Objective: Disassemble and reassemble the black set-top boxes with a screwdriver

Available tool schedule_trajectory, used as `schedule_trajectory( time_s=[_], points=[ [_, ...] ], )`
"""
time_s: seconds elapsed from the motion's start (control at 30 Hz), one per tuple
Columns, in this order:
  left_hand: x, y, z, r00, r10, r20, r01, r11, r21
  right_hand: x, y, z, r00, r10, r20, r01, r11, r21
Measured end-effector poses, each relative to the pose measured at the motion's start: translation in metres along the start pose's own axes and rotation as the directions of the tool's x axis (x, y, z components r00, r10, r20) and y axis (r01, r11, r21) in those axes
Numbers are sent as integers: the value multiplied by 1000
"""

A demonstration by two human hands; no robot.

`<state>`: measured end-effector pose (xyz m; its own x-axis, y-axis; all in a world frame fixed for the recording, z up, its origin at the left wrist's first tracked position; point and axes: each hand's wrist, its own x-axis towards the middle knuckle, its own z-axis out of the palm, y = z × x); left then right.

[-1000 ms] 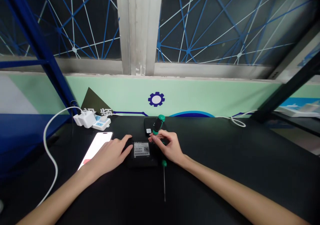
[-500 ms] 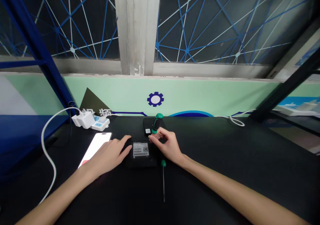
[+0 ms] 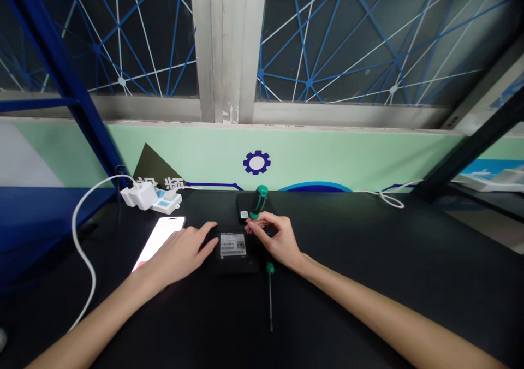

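A flat black device with a silver label [image 3: 233,245] lies on the dark table. My left hand [image 3: 186,246] rests at its left edge, thumb and fingers apart. At the device's upper right, my right hand [image 3: 278,238] pinches a screwdriver [image 3: 259,201] with a green and black handle. The screwdriver stands nearly upright, handle up; its tip is too dark and small to make out. A second green-handled screwdriver [image 3: 270,292] lies below my right hand, its shaft toward me. Behind the upright handle is another black box [image 3: 243,202] with a small white code sticker.
A phone with a bright screen [image 3: 159,239] lies partly under my left forearm. White plugs and a power strip [image 3: 167,201] sit at the back left, with a white cable [image 3: 77,243] curving forward. Another white cable [image 3: 391,200] lies along the wall at right.
The view has shifted slightly, so everything sits a little further right. Both hands keep their places at the device, and the right still pinches the upright screwdriver.
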<state>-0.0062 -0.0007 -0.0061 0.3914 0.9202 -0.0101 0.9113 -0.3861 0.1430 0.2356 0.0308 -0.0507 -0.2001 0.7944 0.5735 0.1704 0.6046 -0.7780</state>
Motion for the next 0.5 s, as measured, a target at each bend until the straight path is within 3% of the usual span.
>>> schedule_trajectory(
  time_s=[0.27, 0.5],
  points=[
    [0, -1, 2, 1000, 3, -2, -3, 1000, -3, 0, 2, 1, 999, 39, -28, -40, 999, -34],
    [0, 2, 1, 1000, -5, 7, 5, 999, 35, 1, -2, -1, 1000, 0, -5, 0, 999, -39]
  ],
)
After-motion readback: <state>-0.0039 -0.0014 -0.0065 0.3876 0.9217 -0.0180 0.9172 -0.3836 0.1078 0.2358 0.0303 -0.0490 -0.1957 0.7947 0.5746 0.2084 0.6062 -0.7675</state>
